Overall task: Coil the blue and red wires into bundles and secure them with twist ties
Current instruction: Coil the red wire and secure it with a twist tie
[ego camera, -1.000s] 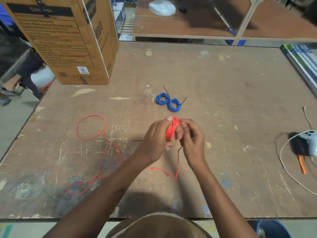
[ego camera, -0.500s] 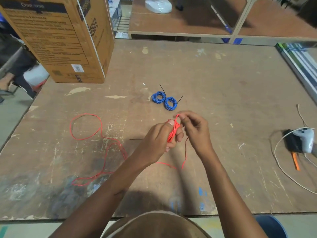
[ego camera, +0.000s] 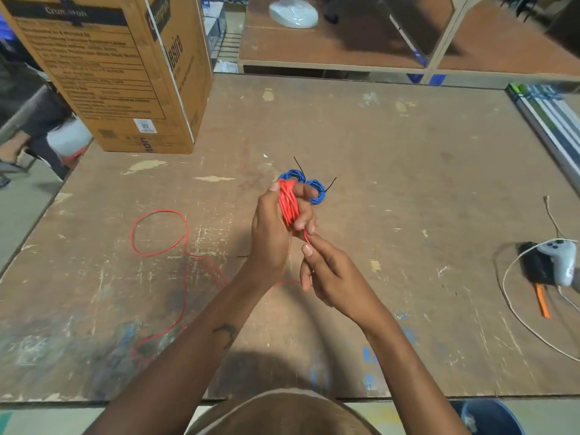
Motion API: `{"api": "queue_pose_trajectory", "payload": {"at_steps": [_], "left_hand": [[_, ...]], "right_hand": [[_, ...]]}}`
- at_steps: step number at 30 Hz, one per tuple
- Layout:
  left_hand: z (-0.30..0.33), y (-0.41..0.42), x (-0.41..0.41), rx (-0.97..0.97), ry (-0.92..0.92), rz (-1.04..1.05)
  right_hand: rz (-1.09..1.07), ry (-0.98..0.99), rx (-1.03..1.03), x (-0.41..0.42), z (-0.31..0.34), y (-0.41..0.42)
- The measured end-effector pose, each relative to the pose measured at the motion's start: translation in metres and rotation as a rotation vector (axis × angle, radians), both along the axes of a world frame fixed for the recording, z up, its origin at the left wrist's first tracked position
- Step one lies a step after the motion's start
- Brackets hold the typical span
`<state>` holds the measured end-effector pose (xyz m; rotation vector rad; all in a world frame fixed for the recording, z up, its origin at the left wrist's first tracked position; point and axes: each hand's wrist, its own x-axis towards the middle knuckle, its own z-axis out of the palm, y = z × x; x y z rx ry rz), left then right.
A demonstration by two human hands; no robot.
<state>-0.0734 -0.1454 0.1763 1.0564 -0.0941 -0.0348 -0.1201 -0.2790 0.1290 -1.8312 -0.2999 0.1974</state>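
Winding the red wire point(ego camera: 288, 202) is the step in hand; the left hand point(ego camera: 276, 224) holds the red coil round its fingers above mid-table, the right hand point(ego camera: 326, 271) pinches the strand just below; loose red wire trails left; two tied blue bundles point(ego camera: 306, 186) lie just beyond. Next, probably another turn. Scuffed wooden table point(ego camera: 408, 183); cardboard box point(ego camera: 119, 73) far left; workshop benches behind.

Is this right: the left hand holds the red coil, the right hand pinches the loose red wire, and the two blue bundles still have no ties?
Not quite. In the head view both blue bundles already carry black twist ties. The left hand does hold the red coil, and the right hand pinches the loose red wire.
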Motion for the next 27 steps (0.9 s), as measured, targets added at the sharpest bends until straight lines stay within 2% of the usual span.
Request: {"api": "queue_pose_trajectory", "payload": {"at_steps": [3,8,14,17,20,23,27], "left_hand": [[0.004,0.003,0.003,-0.127,0.045,-0.049],[0.012,0.007,-0.005,-0.196,0.118,-0.150],[0.004,0.007,-0.008,-0.248,0.128,-0.198],[0.000,0.005,-0.007,-0.179,0.137,-0.110],[-0.012,0.005,0.004,-0.137,0.134,0.071],[-0.031,0.012,0.023,0.068,0.083,0.250],[-0.069,0.036,0.032,0.707,-0.188,0.324]], "right_hand": [[-0.038,-0.065,-0.124,0.002,0.005,-0.011],[-0.201,-0.132,-0.150,0.005,-0.006,-0.028],[-0.032,-0.099,-0.391,-0.006,-0.006,-0.018],[0.006,-0.087,-0.413,-0.015,0.007,-0.016],[0.085,-0.016,-0.374,-0.026,0.023,-0.016],[0.112,0.037,-0.199,-0.039,0.030,-0.008],[-0.065,0.054,0.076,-0.034,0.039,-0.006]]}}
